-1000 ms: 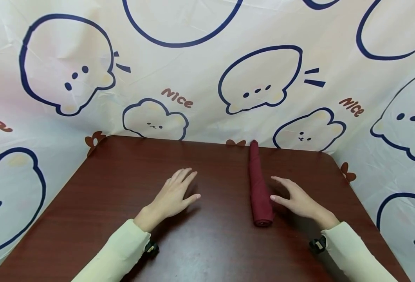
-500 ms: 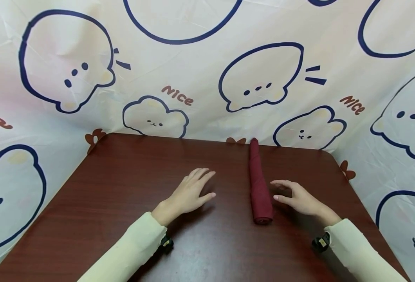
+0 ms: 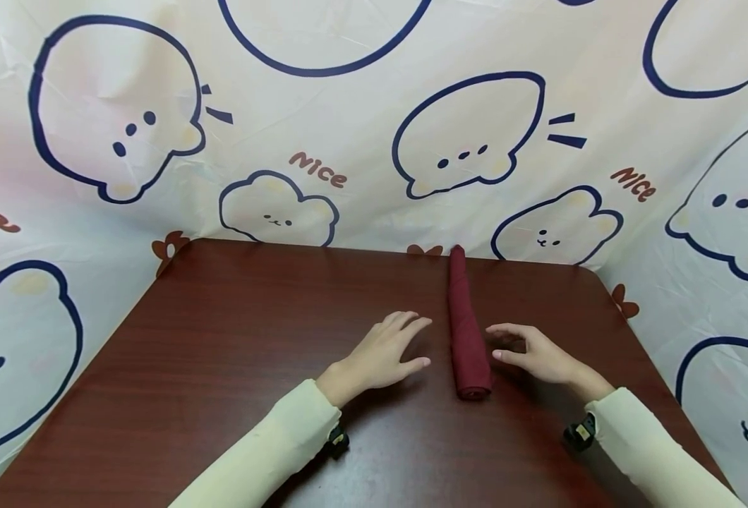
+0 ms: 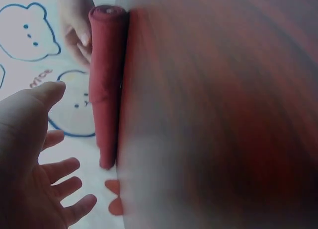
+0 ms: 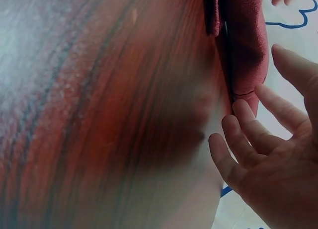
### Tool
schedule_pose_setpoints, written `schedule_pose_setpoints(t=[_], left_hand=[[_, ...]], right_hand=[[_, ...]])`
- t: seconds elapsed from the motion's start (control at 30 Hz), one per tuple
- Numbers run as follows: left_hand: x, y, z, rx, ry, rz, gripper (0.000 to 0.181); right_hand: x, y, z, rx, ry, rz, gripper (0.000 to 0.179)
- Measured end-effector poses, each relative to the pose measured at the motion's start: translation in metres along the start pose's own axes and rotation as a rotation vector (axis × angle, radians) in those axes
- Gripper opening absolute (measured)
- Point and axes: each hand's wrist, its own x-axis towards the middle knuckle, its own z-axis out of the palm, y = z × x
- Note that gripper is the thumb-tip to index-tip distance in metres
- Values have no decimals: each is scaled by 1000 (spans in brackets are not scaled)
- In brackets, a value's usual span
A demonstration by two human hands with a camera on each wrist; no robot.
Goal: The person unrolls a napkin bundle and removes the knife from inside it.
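Note:
A dark red rolled cloth [image 3: 466, 331] lies lengthwise on the table, its thicker end toward me and its thin end at the back edge. To its left, my left hand [image 3: 379, 355] hovers with fingers spread and holds nothing. My right hand [image 3: 535, 355] stays close on the cloth's right side, fingers relaxed and slightly bent, with a small gap seen from above. In the left wrist view the roll [image 4: 107, 85] stands apart from the left fingers. The right wrist view shows the roll [image 5: 246, 45] just beyond the right fingertips; whether they touch it I cannot tell there.
The brown wooden table [image 3: 234, 317] has a glossy dark surface. Behind and at both sides hangs a white sheet [image 3: 361, 127] printed with blue cartoon outlines. Each wrist carries a small black device, one [image 3: 338, 441] on the left and another [image 3: 580, 432] on the right.
My left hand has moved steadily right, nearer the rolled cloth. My right hand has barely moved, its fingers a little more bent. The cloth stays where it was.

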Motion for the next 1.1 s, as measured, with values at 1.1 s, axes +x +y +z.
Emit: schedule_pose_setpoints(t=[1.1], left_hand=[[41, 52, 29, 88, -137, 62, 70]], right_hand=[[-8, 19, 6, 48, 30, -15, 39]])
